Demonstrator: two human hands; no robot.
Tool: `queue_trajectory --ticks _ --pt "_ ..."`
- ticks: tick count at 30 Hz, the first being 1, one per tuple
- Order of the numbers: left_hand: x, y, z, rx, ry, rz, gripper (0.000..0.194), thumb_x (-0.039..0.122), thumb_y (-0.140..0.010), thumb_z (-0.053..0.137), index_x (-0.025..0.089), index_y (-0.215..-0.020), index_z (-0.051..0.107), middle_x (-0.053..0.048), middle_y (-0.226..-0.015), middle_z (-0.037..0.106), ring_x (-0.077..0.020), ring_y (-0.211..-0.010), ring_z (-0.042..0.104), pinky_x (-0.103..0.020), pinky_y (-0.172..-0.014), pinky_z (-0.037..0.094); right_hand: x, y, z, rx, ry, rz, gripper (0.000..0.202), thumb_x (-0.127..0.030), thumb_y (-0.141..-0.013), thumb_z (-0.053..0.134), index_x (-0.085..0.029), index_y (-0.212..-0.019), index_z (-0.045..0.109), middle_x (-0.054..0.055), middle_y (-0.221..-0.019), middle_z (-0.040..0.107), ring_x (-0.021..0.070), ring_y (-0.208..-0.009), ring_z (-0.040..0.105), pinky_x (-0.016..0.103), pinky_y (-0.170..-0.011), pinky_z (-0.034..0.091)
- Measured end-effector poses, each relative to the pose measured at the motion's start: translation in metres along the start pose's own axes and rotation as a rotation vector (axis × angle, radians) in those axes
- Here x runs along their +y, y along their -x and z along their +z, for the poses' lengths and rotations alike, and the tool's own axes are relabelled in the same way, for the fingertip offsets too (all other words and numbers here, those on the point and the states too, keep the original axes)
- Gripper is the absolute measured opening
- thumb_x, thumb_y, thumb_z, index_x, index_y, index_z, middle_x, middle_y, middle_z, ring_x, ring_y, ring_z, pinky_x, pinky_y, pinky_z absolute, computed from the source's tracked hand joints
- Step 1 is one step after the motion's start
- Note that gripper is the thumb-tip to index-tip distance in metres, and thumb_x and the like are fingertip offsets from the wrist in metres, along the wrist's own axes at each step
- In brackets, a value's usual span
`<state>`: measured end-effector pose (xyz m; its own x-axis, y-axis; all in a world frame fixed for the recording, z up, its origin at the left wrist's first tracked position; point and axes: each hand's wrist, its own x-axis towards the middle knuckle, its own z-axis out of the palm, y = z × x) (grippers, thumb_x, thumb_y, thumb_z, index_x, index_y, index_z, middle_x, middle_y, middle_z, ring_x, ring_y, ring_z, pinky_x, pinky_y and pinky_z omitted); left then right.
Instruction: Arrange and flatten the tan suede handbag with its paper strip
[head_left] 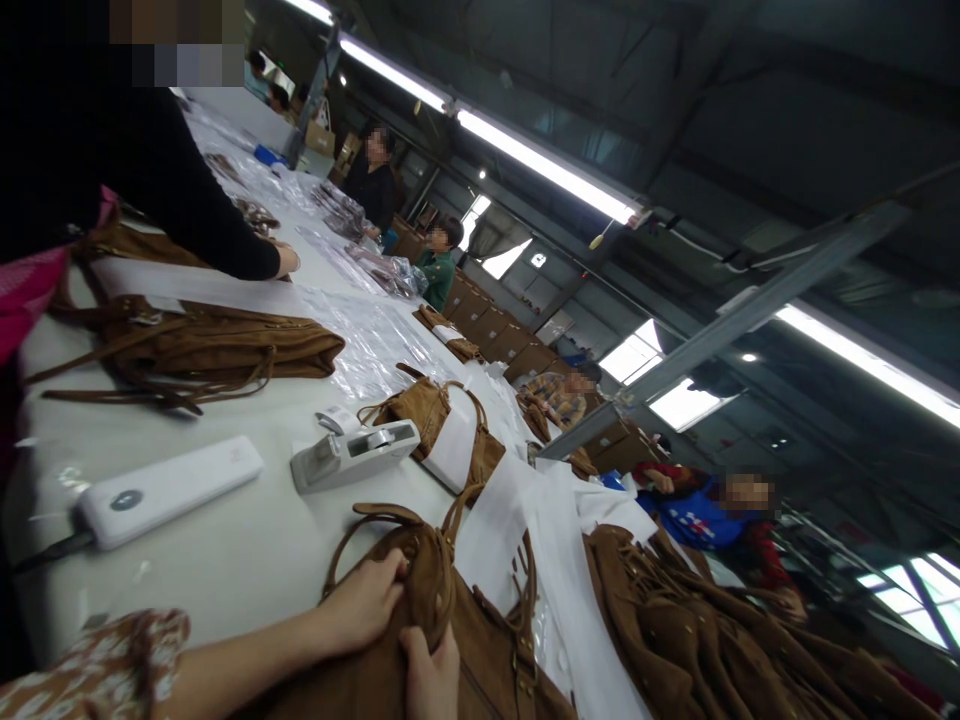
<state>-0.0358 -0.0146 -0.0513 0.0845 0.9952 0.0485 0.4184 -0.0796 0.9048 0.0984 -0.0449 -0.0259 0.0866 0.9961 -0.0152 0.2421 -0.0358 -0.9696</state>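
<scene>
A brown suede handbag lies at the bottom of the view, its strap loops and small metal fittings showing. My left hand, coming from a floral sleeve, has its fingers curled onto the bag's upper edge. Close beside it, my right hand pinches the same part of the bag with the thumb on top; its wrist is cut off by the frame. White paper lies just beyond the bag. A white tape dispenser stands on the table ahead of my left hand.
A white power bank with a cable lies on the white table. More brown bags lie at the left by a person in black, and a pile of brown bags fills the right. Several other people work around the table.
</scene>
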Motion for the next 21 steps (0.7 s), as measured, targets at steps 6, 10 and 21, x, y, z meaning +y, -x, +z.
queue_trajectory --ticks 6,10,21 --pt "-0.001 0.008 0.018 -0.095 0.0 -0.008 0.025 0.015 -0.077 0.042 0.018 -0.1 0.052 -0.011 -0.093 0.068 -0.0248 -0.088 0.065 -0.035 -0.077 0.047 -0.003 -0.002 0.007 -0.026 -0.023 0.028 0.029 -0.025 -0.059 0.056 -0.014 -0.083 0.068 0.007 -0.078 0.071 0.0253 -0.081 0.063 0.035 -0.083 0.049" --pt "0.005 -0.017 0.015 -0.002 0.074 -0.016 0.031 0.019 -0.086 0.031 0.018 -0.116 0.042 -0.013 -0.109 0.064 -0.0217 -0.104 0.06 -0.035 -0.091 0.043 -0.008 -0.001 0.005 0.009 -0.004 0.028 0.033 -0.026 -0.062 0.055 -0.014 -0.088 0.068 0.008 -0.085 0.071 0.0265 -0.09 0.063 0.036 -0.089 0.048" --pt "-0.002 -0.018 -0.009 -0.087 0.122 -0.051 0.039 0.014 -0.082 0.032 0.015 -0.119 0.044 -0.011 -0.101 0.068 -0.0208 -0.098 0.063 -0.038 -0.092 0.047 -0.015 0.036 0.019 -0.054 0.0 -0.024 0.058 -0.019 -0.056 0.063 -0.017 -0.114 0.06 0.008 -0.107 0.068 0.0271 -0.11 0.058 0.036 -0.097 0.044"
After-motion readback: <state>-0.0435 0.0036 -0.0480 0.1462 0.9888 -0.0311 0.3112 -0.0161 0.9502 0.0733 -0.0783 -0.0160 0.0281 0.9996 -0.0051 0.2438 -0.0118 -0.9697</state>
